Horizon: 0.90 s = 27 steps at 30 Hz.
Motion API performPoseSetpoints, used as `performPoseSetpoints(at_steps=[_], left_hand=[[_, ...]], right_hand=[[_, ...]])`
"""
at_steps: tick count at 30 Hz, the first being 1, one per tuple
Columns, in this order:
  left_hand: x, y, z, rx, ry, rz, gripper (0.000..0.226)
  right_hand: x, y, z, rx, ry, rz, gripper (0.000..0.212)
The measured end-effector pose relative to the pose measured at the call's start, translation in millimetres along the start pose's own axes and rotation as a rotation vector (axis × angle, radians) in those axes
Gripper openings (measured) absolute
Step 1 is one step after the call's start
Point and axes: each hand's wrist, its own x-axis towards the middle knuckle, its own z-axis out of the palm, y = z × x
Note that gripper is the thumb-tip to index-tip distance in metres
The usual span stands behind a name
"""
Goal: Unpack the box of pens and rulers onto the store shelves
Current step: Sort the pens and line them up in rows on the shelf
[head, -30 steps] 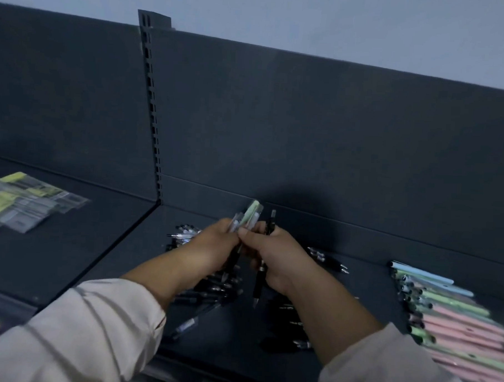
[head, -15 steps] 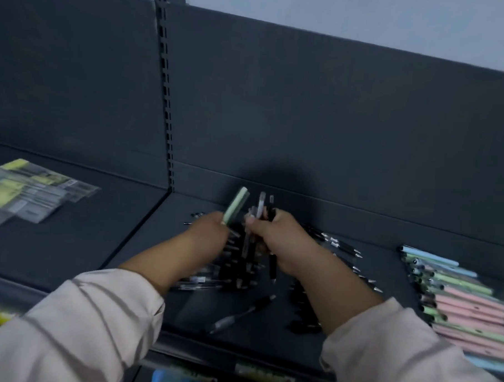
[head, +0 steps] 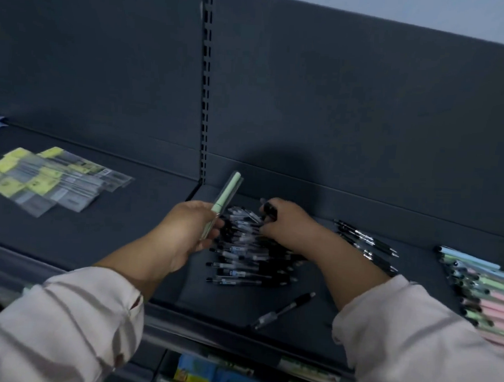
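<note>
My left hand (head: 185, 231) holds a pale green pen in a clear sleeve (head: 223, 202), tip pointing up and right. My right hand (head: 287, 221) is curled around a few black pens (head: 268, 211) at the far end of a pile of black pens (head: 242, 256) lying on the dark shelf (head: 113, 236). One black pen (head: 283, 310) lies apart near the shelf's front edge. More black pens (head: 367, 242) lie to the right of my right hand.
A row of pastel pens (head: 483, 290) fills the shelf's right end. Packets with yellow labels (head: 49, 179) lie on the left shelf section. A slotted upright (head: 204, 87) divides the back panels. Colourful goods (head: 208, 373) show on the shelf below.
My hands have parted: the left carried the green pen leftward, while the right lowered its black pens down to the pile. The camera view shifted left and down.
</note>
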Motion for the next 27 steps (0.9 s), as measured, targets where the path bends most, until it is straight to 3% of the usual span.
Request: performPoseSetpoints(at_steps=[4, 7, 10, 15, 19, 22, 24, 27], left_hand=[[-2, 5, 15, 0.010, -0.100, 0.020, 0.014], [-5, 9, 28, 0.027, -0.156, 0.034, 0.013], [-6, 11, 37, 0.048, -0.195, 0.035, 0.014], [-10, 4, 59, 0.147, -0.283, 0.055, 0.018], [-15, -1, 81, 0.227, -0.333, 0.056, 0.024], [-17, -4, 96, 0.288, -0.354, 0.084, 0.022], [-19, -6, 107, 0.343, -0.364, 0.128, 0.021], [-27, -8, 125, 0.401, -0.402, 0.218, 0.019]], right_hand=[[-12, 9, -13, 0.425, -0.015, 0.154, 0.021], [-22, 27, -19, 0.464, 0.078, 0.096, 0.023], [-36, 51, -27, 0.068, 0.239, -0.016, 0.013], [-64, 102, -35, -0.395, 0.309, 0.089, 0.034], [-81, 129, -37, -0.556, 0.290, 0.242, 0.051], [-90, 141, -39, -0.572, 0.330, 0.282, 0.045], [-97, 142, -43, -0.397, 0.420, 0.243, 0.037], [-110, 130, -49, 0.432, 0.520, 0.202, 0.014]])
